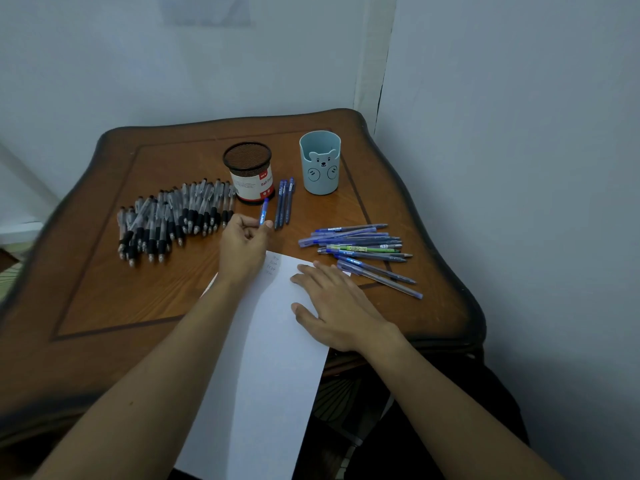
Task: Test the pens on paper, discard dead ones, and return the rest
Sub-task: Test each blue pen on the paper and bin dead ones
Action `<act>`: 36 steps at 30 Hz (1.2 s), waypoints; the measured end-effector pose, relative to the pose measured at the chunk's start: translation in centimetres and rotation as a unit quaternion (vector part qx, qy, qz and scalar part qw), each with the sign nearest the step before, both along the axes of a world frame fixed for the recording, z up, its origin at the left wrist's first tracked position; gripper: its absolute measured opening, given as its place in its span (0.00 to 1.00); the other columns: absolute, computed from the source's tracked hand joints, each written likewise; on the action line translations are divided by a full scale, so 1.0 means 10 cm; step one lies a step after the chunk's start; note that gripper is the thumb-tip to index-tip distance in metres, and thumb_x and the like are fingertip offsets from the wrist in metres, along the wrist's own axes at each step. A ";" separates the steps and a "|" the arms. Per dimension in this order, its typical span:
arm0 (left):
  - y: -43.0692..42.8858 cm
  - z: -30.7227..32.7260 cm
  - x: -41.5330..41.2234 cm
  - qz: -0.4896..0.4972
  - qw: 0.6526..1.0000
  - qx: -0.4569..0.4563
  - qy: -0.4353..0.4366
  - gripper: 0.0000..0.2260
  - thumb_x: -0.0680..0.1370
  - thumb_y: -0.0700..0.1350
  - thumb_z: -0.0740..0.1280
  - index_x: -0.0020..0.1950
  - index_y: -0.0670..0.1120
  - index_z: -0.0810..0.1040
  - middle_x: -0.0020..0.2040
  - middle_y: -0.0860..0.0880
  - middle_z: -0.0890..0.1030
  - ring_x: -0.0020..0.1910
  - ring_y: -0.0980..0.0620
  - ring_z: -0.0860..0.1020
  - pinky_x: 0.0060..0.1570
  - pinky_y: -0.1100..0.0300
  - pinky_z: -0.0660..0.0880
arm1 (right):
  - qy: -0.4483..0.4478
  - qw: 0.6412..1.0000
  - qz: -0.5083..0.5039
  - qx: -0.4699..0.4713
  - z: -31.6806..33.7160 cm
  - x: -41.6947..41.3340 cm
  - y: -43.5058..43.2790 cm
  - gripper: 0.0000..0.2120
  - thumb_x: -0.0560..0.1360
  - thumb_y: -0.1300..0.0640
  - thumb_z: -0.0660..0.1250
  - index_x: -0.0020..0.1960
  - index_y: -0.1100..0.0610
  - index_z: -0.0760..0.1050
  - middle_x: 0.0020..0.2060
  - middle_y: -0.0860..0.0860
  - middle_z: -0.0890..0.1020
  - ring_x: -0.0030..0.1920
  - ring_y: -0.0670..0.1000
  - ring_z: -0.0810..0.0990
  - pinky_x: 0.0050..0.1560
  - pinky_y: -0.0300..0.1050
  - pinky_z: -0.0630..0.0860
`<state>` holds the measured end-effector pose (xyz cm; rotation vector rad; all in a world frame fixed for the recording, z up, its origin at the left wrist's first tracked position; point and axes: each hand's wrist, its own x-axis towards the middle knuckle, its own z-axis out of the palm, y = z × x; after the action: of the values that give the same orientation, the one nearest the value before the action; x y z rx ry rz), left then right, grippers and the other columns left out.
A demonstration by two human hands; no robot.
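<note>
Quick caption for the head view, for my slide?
Left hand holds a blue pen near the paper that the right hand presses flat on the table.

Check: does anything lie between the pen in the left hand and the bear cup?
Only three blue pens lie flat on the table between the held pen and the bear cup; nothing stands above them.

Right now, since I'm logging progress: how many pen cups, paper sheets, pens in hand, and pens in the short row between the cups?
Pen cups: 2, the black mesh cup and the blue bear cup
Sheet of paper: 1
Blue pen in the left hand: 1
Blue pens in the row between the cups: 3
Total: 7
</note>
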<state>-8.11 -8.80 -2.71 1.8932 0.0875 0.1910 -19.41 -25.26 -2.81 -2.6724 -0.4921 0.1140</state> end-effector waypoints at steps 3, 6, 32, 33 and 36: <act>-0.01 0.02 0.02 0.007 1.000 0.011 -0.007 0.10 0.82 0.51 0.67 0.52 0.43 0.76 0.35 0.49 0.78 0.28 0.60 0.73 0.32 0.60 0.71 | -0.007 1.000 0.003 -0.009 0.00 0.02 0.01 0.26 0.82 0.45 0.57 0.78 0.52 0.60 0.79 0.50 0.59 0.80 0.51 0.50 0.78 0.48 0.42; 0.03 0.04 0.13 -0.019 0.998 0.056 0.013 0.12 0.82 0.56 0.64 0.54 0.48 0.79 0.38 0.49 0.80 0.32 0.56 0.76 0.33 0.58 0.73 | -0.012 1.000 0.006 0.001 -0.02 0.03 0.00 0.26 0.82 0.45 0.57 0.78 0.52 0.61 0.79 0.50 0.60 0.80 0.50 0.50 0.78 0.47 0.42; -0.17 0.13 0.37 -0.109 0.928 0.346 -0.091 0.13 0.79 0.44 0.67 0.63 0.47 0.81 0.61 0.45 0.78 0.63 0.45 0.71 0.62 0.45 0.71 | -0.019 0.999 0.026 -0.011 -0.05 -0.06 -0.14 0.30 0.81 0.39 0.58 0.79 0.49 0.58 0.80 0.47 0.57 0.80 0.47 0.48 0.72 0.39 0.33; -0.16 0.14 0.33 -0.143 0.926 0.332 -0.111 0.10 0.79 0.45 0.67 0.60 0.48 0.82 0.58 0.47 0.79 0.61 0.47 0.72 0.60 0.47 0.72 | -0.026 0.999 0.020 -0.008 -0.05 -0.06 -0.14 0.30 0.80 0.39 0.59 0.79 0.49 0.60 0.80 0.47 0.58 0.79 0.47 0.49 0.73 0.40 0.35; -0.15 0.17 0.20 -0.237 0.918 0.301 -0.104 0.07 0.80 0.44 0.69 0.56 0.48 0.83 0.52 0.55 0.79 0.54 0.56 0.74 0.49 0.64 0.72 | -0.044 0.999 0.005 -0.004 -0.07 -0.08 -0.13 0.30 0.79 0.39 0.60 0.77 0.50 0.63 0.78 0.48 0.62 0.79 0.49 0.53 0.76 0.45 0.44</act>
<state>-6.15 -10.28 -1.04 2.4231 -0.6398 0.0873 -20.18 -26.59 -3.48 -2.6921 -0.5333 0.0004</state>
